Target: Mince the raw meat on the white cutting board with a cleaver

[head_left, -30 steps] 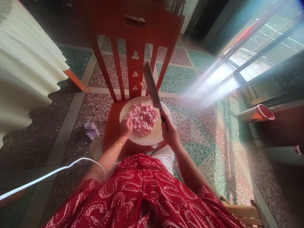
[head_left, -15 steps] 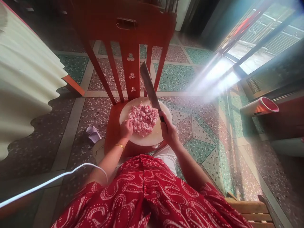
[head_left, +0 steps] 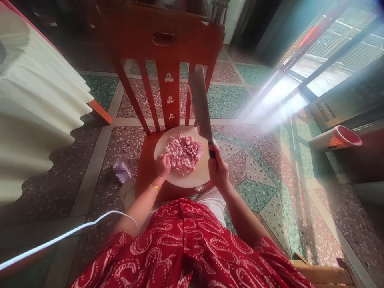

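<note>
A round pale cutting board (head_left: 192, 180) lies on the seat of a red wooden chair (head_left: 162, 40). A heap of chopped pink meat (head_left: 184, 153) sits on the board. My left hand (head_left: 163, 165) rests on the board at the heap's left edge, its fingers curled against the meat. My right hand (head_left: 218, 170) grips the handle of a cleaver (head_left: 200, 105), whose broad blade is raised above the board's right side and points away from me.
A pale pleated cloth (head_left: 33, 108) hangs at the left. A white cable (head_left: 69, 234) crosses the terrazzo floor at lower left. A red-rimmed cylinder (head_left: 337, 138) lies at the right by a bright window. A wooden seat edge (head_left: 321, 274) shows at lower right.
The cleaver blade has risen higher above the board and stands more upright. My left hand stays at the meat's edge. The view has shifted slightly.
</note>
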`<act>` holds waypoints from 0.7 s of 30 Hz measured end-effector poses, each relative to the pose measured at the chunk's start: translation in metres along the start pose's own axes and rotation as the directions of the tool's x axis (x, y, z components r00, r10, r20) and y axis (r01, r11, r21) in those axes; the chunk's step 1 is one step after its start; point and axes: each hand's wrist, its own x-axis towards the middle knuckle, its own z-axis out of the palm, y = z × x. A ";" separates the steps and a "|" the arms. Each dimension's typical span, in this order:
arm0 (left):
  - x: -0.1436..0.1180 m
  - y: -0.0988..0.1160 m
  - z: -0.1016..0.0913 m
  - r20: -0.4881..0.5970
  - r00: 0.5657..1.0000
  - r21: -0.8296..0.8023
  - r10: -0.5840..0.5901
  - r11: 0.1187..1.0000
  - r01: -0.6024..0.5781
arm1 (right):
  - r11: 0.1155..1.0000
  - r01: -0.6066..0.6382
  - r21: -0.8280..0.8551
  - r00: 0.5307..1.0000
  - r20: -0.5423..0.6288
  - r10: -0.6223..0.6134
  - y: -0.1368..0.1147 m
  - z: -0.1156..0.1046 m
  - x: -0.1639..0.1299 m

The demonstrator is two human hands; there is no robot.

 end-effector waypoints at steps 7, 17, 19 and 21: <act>-0.002 0.002 -0.005 0.030 0.999 0.002 -0.020 1.000 0.020 | 0.958 -0.277 -0.079 0.891 0.353 0.286 0.033 0.016 -0.036; -0.008 0.006 -0.009 0.020 0.997 -0.090 -0.069 0.993 0.071 | 0.976 -0.199 -0.084 0.972 0.107 0.207 0.044 0.030 -0.028; -0.010 0.006 -0.011 0.004 0.996 -0.114 -0.092 0.989 0.092 | 0.956 -0.283 -0.079 0.930 0.223 0.293 0.057 0.038 -0.036; -0.011 0.007 -0.013 0.005 0.995 -0.153 -0.099 0.983 0.098 | 0.943 -0.320 -0.088 0.914 0.233 0.332 0.058 0.030 -0.039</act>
